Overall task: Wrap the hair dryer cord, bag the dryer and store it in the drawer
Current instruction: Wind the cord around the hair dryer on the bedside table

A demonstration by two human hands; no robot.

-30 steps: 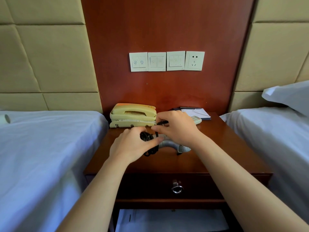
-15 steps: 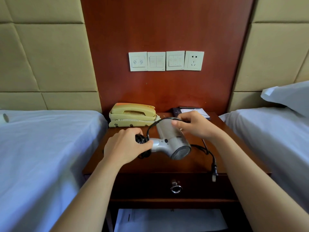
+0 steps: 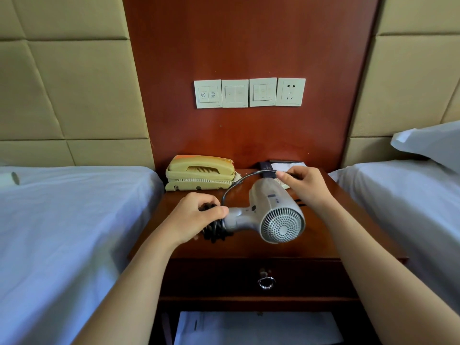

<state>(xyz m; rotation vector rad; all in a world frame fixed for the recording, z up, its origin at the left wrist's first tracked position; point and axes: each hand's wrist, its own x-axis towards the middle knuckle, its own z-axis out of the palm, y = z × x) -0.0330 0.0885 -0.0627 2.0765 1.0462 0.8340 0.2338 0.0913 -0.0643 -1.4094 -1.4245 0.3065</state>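
A silver hair dryer is held just above the wooden nightstand, its round rear grille facing me. My left hand grips the handle end together with coils of black cord wound round it. A free length of the cord arcs up from the handle and over the dryer's barrel to my right hand, which pinches it behind the barrel. The plug is hidden. Below the top is the shut drawer with a metal ring pull. No bag is in view.
A cream telephone stands at the nightstand's back left, and a notepad and dark items lie at the back right. White-sheeted beds flank both sides. Switches and a socket are on the wall panel. Papers lie on the lower shelf.
The dangling cord end with the plug, hanging at the nightstand's right front half a second ago, is out of sight. My right hand has drawn the cord taut over the barrel.
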